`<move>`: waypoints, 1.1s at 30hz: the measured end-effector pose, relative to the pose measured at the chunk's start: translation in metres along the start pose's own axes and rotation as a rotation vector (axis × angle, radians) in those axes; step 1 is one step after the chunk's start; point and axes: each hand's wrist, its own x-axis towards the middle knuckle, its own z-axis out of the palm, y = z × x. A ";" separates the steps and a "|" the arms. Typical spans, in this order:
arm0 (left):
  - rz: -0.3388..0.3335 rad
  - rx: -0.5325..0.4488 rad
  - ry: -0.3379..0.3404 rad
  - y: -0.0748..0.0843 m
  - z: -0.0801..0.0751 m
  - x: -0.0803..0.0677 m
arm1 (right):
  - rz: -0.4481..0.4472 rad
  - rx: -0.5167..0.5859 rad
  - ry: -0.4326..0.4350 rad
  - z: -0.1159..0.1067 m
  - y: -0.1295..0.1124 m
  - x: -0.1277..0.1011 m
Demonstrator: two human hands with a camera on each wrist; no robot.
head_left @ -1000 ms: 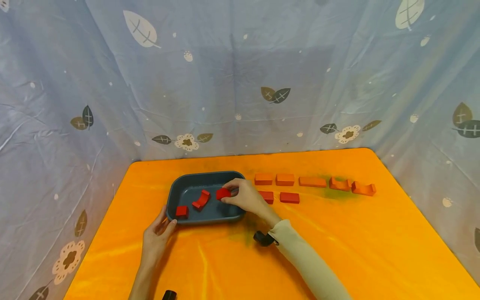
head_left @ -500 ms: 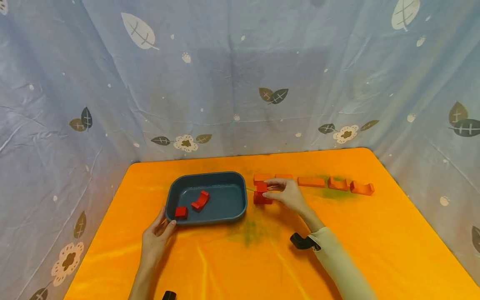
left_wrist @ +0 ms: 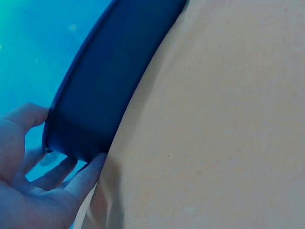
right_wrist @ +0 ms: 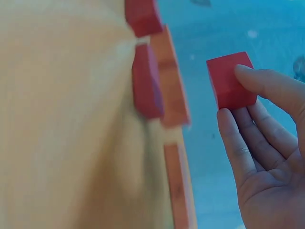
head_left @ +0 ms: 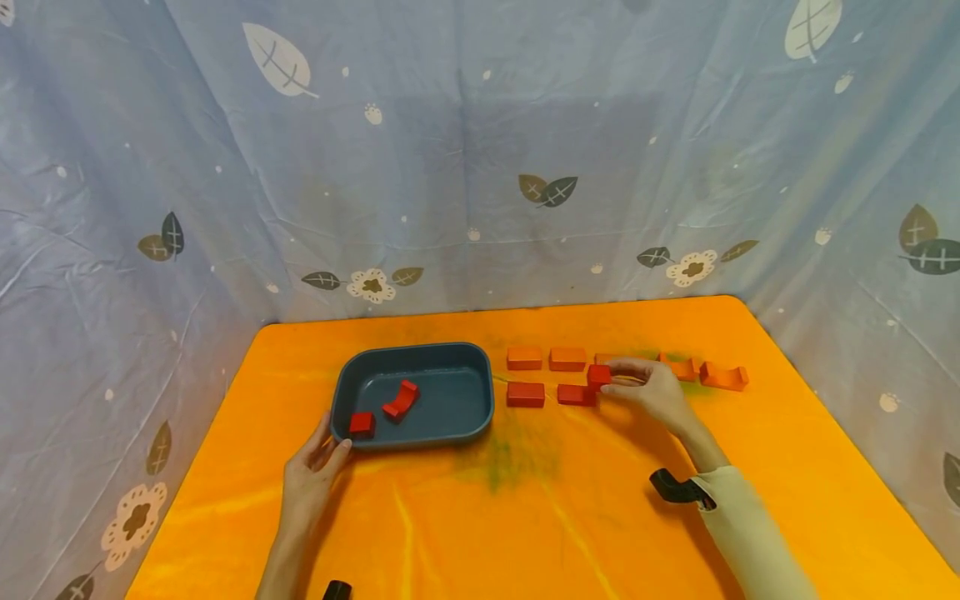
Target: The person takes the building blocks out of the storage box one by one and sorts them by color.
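red wood is what the right hand (head_left: 651, 390) pinches: a small red cube (head_left: 597, 376) held between thumb and fingertips, the wrist view showing the thumb across its top and the fingers (right_wrist: 248, 143) under it. a second ago that hand was over the dark blue tray (head_left: 480, 408) with this block; half a second ago it was passing the first flat red block (head_left: 525, 394); now it hangs just right of the second flat red block (head_left: 576, 395), the cube close above the orange tabletop (head_left: 525, 517) at the open end of the near row. i judge the cube is being carried out of the tray to lengthen that row, and it is not yet set down.

the left hand (head_left: 311, 479) has not moved: its relaxed fingers rest against the tray's near left corner, thumb at the rim, steadying it rather than clasping it. two red pieces stay inside the tray, a small cube (head_left: 363, 423) and a curved piece (head_left: 402, 399). behind the near row lies a line of orange blocks (head_left: 524, 357), partly hidden by the right hand
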 end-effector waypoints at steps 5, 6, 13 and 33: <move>0.010 0.004 -0.001 -0.001 0.001 0.000 | 0.016 -0.056 -0.002 -0.018 0.016 -0.009; 0.011 0.003 -0.001 0.000 0.001 0.000 | 0.019 -0.064 -0.007 -0.021 0.019 -0.011; 0.000 0.008 -0.002 0.000 0.001 0.000 | 0.009 -0.194 0.006 -0.025 0.042 -0.014; 0.011 -0.002 -0.011 0.001 0.000 -0.001 | -0.099 -0.283 -0.103 -0.027 -0.013 0.009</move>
